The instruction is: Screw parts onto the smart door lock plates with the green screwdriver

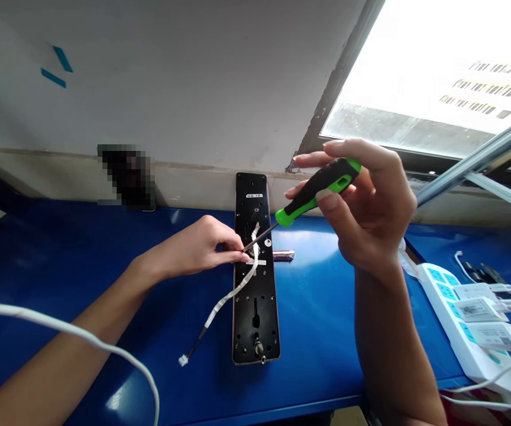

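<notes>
Tabletop [317, 331], screwdriver [303, 203] in right hand [382, 204]

In my right hand [371, 207], the black-handled plastic screwdriver [315, 190] had bright green trim and a grey metal shaft [263, 234]. The long rectangular metal plate [255, 285] was black, with a dark-lettered white paper label [254, 196] at its far end. The slender wrapped cable [225, 299] across it was white, turning black before its small white plug [183, 360]. The glossy tabletop [317, 331] was deep blue. On the right, the long plastic power strip [453, 344] was white with pale-blue sockets [436, 274]; far left, the two narrow tape strips [62, 58] were blue.
</notes>
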The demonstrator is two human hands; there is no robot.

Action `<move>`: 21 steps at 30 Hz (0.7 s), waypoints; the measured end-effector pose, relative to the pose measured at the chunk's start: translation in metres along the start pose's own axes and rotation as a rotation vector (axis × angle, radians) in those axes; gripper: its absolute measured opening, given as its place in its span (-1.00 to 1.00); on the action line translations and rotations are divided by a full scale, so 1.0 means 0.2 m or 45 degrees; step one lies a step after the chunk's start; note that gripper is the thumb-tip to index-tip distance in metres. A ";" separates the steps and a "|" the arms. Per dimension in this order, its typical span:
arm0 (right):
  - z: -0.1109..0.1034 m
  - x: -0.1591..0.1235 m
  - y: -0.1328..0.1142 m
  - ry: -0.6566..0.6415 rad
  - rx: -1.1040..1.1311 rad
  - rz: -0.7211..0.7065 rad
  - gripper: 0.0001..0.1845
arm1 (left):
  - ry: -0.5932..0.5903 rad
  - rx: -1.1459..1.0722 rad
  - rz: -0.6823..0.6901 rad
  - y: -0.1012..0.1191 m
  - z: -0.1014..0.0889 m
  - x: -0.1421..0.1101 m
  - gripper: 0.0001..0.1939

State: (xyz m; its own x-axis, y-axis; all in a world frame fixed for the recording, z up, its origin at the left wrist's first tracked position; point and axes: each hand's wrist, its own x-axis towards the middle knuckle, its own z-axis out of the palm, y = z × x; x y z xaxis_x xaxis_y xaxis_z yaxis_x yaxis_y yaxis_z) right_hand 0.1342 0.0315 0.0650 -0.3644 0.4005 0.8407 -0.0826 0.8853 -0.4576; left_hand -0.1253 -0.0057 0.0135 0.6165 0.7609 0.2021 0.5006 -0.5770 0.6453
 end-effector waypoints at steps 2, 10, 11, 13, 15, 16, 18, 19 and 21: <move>-0.01 0.00 0.00 -0.015 -0.001 0.009 -0.49 | 0.003 -0.054 -0.029 0.00 -0.01 0.00 -0.79; -0.03 0.01 0.01 -0.051 0.013 0.084 -0.51 | -0.159 -0.278 -0.142 0.02 -0.02 -0.02 -0.75; -0.03 0.01 0.01 -0.048 0.007 0.084 -0.51 | -0.172 -0.286 -0.145 0.02 -0.03 -0.02 -0.76; -0.03 0.01 0.01 -0.045 0.006 0.084 -0.51 | -0.194 -0.296 -0.145 0.02 -0.03 -0.01 -0.78; -0.03 0.01 0.01 -0.054 0.012 0.100 -0.50 | -0.220 -0.304 -0.145 0.02 -0.03 -0.01 -0.78; -0.03 0.01 0.01 -0.062 0.011 0.115 -0.50 | -0.229 -0.306 -0.143 0.02 -0.03 -0.01 -0.78; -0.04 0.00 0.01 -0.072 0.001 0.131 -0.50 | -0.219 -0.297 -0.133 0.03 -0.03 -0.01 -0.77; -0.04 0.00 0.01 -0.069 -0.007 0.126 -0.50 | -0.198 -0.286 -0.127 0.03 -0.03 -0.01 -0.78; -0.04 0.00 0.01 -0.040 -0.028 0.090 -0.50 | -0.146 -0.257 -0.114 0.04 -0.03 -0.01 -0.78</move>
State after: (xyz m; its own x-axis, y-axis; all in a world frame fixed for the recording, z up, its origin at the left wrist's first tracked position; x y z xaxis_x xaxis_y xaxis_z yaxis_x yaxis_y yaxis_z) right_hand 0.1411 0.0347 0.0674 -0.3973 0.4552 0.7968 -0.0355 0.8600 -0.5090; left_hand -0.1264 -0.0105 0.0223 0.6457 0.7612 0.0600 0.4320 -0.4290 0.7933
